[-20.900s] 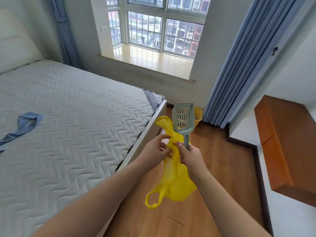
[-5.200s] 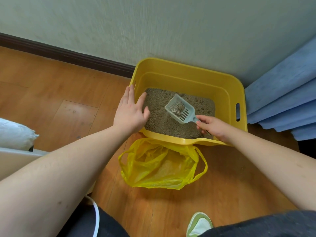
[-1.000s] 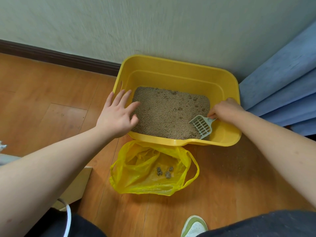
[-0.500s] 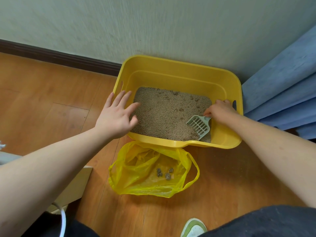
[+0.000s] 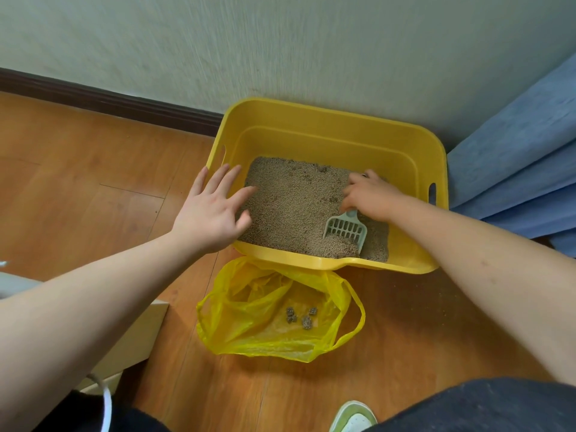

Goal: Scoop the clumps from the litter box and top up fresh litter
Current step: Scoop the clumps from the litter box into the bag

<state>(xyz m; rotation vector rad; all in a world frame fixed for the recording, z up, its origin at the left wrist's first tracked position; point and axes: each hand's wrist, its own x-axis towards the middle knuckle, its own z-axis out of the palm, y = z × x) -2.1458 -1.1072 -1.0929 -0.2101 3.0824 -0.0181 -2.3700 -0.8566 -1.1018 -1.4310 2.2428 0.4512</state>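
Observation:
A yellow litter box [image 5: 327, 123] stands on the wood floor against the wall, its bottom covered with tan litter [image 5: 290, 201]. My right hand [image 5: 371, 196] grips the handle of a pale green slotted scoop [image 5: 346, 227], whose mouth is dug into a heap of litter at the box's near right. My left hand [image 5: 210, 213] rests with spread fingers on the box's left rim. In front of the box lies an open yellow plastic bag [image 5: 249, 319] with several grey clumps [image 5: 300, 318] inside.
A blue curtain [image 5: 514, 145] hangs at the right, touching the box's corner. A dark skirting board [image 5: 109, 101] runs along the wall. A pale furniture edge [image 5: 137, 332] is at the lower left. My shoe [image 5: 353, 416] and dark trouser leg show at the bottom.
My right hand has moved inward over the litter and pulled the scoop toward the near wall, piling litter before it. My left hand stays on the left rim.

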